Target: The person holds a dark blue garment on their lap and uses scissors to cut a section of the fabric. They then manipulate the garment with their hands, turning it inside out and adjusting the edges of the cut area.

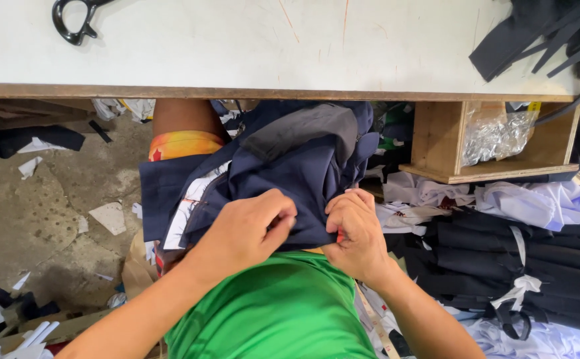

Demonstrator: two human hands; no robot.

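Navy garment [290,179] bunched on our lap, below the desk [250,46] edge; our left hand [246,229] and right hand [355,234] both pinch its near hem, fingers closed.

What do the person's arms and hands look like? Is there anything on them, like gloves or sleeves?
No gloves. The left hand and right hand are both bare, with no rings, watch or bracelets showing. Both forearms are bare too, so no long sleeves. The person wears a bright green shirt, plain where it shows. Fingernails are short as far as can be seen.
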